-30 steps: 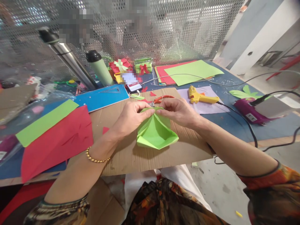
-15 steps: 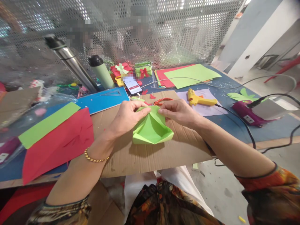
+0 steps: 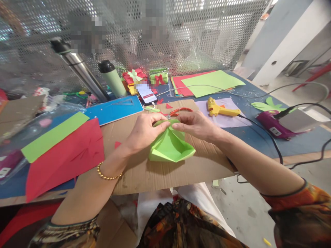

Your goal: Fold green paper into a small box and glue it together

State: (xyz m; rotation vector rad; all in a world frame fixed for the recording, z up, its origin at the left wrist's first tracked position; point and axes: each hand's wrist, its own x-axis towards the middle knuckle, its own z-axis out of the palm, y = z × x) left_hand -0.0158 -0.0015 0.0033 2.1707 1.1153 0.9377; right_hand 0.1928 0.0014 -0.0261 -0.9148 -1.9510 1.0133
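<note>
Folded green paper (image 3: 173, 148) sits over the cardboard (image 3: 139, 175) on the worktop (image 3: 248, 132), its open pocket toward six o'clock. Both hands are clamped on its twelve o'clock edge, the left hand (image 3: 148, 130) and right hand (image 3: 198, 125) with thumb tips close together. From the paper, the glue gun (image 3: 222, 109) lies at two o'clock, the phone (image 3: 147, 94) at eleven, a red sheet (image 3: 67, 160) at nine.

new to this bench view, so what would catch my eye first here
Likely the folded bright green paper, pinched between the left hand and right hand above brown cardboard. Next, the yellow glue gun lying on pale purple paper, and the large red sheet at the left.
</note>
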